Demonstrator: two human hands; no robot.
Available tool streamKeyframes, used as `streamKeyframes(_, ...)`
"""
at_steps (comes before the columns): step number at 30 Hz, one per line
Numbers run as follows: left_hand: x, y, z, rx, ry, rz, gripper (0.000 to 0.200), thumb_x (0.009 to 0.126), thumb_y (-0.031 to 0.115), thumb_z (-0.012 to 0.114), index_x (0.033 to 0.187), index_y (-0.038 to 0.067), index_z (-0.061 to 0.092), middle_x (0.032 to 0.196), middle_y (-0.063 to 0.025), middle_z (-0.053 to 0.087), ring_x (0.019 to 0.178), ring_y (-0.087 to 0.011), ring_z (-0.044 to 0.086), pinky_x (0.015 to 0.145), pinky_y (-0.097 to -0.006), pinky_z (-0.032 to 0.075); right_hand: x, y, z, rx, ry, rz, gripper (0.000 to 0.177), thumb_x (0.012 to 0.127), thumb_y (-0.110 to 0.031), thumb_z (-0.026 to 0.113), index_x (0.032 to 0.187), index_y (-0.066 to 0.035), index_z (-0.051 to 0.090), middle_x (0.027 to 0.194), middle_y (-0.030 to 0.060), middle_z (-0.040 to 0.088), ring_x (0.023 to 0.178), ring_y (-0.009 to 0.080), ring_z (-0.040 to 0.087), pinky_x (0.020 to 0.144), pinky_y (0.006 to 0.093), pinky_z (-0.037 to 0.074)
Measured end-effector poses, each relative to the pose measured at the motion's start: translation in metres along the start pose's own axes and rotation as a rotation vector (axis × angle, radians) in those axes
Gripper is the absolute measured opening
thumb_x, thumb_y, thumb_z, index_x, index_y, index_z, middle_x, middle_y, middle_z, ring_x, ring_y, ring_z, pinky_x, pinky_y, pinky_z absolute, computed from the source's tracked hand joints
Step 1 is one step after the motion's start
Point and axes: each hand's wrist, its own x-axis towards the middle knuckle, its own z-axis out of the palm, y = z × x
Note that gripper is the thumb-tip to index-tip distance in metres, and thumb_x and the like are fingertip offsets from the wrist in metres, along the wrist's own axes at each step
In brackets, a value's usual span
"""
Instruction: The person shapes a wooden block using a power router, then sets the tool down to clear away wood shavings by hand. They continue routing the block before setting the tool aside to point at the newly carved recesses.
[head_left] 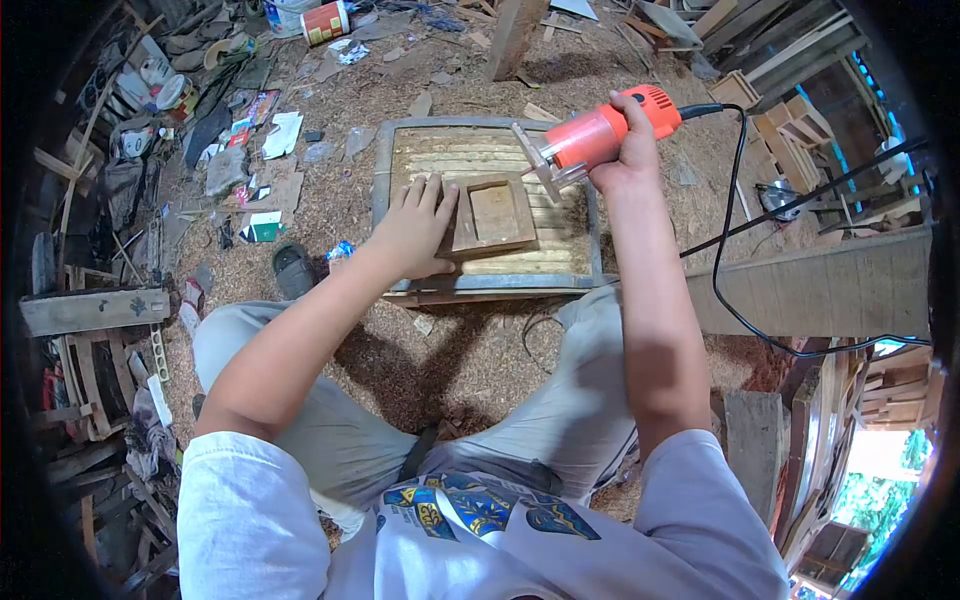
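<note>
In my right hand (632, 140) is an orange trim router (590, 137), lifted and tilted. Its clear base (545, 167) points left, beside the far right corner of a small wooden frame (497, 212). A recessed square shows in the middle of this frame. My left hand (418, 222) lies over the frame's left end, fingers stretched out on top and thumb at the near edge. Beneath the frame is a slatted wooden work surface (480, 150) with a grey border.
A black cord (735, 190) runs from the router down the right side. Beyond the work surface stands a wooden post (517, 40). A sandal (293, 270) and scraps lie on the shavings-covered floor at left. A wide board (820, 285) is at right.
</note>
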Motion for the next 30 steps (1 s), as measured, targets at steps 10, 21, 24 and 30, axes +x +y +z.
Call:
streamKeyframes(10, -0.005, 0.001, 0.015, -0.004, 0.040, -0.010, 0.133, 0.073, 0.049, 0.092, 0.168, -0.001, 0.013, 0.169, -0.0359, 0.021, 0.156, -0.0537, 0.027, 0.128, -0.0591, 0.026, 0.011, 0.009, 0.003, -0.032, -0.039, -0.009, 0.032, 0.085, -0.022, 0.081, 0.105, -0.014, 0.057, 0.091, 0.0050, 0.064, 0.083, 0.0261, 0.067, 0.086, 0.0507, 0.059)
streamKeyframes(21, -0.004, 0.003, 0.016, -0.002, 0.036, -0.026, 0.133, 0.073, 0.047, 0.092, 0.168, -0.001, 0.013, 0.170, -0.0351, 0.021, 0.157, -0.0527, 0.025, 0.128, -0.0601, 0.024, 0.006, 0.012, 0.008, -0.081, -0.044, 0.003, 0.036, 0.084, -0.022, 0.082, 0.108, -0.013, 0.057, 0.093, 0.0081, 0.066, 0.087, 0.0308, 0.070, 0.087, 0.0542, 0.060)
streamKeyframes(24, -0.004, 0.004, 0.017, 0.008, 0.041, -0.032, 0.134, 0.072, 0.048, 0.093, 0.168, -0.002, 0.013, 0.169, -0.0352, 0.022, 0.157, -0.0529, 0.025, 0.128, -0.0604, 0.025, 0.007, 0.013, 0.006, -0.085, -0.051, 0.004, 0.038, 0.084, -0.023, 0.082, 0.110, -0.012, 0.057, 0.094, 0.0096, 0.066, 0.088, 0.0330, 0.070, 0.088, 0.0554, 0.060)
streamKeyframes(30, -0.004, 0.005, 0.019, 0.028, 0.043, -0.034, 0.135, 0.071, 0.048, 0.093, 0.168, -0.002, 0.013, 0.169, -0.0357, 0.023, 0.157, -0.0538, 0.026, 0.128, -0.0605, 0.025, 0.009, 0.013, 0.005, -0.087, -0.061, -0.003, 0.038, 0.084, -0.022, 0.083, 0.109, -0.012, 0.057, 0.094, 0.0086, 0.066, 0.088, 0.0321, 0.071, 0.087, 0.0561, 0.060)
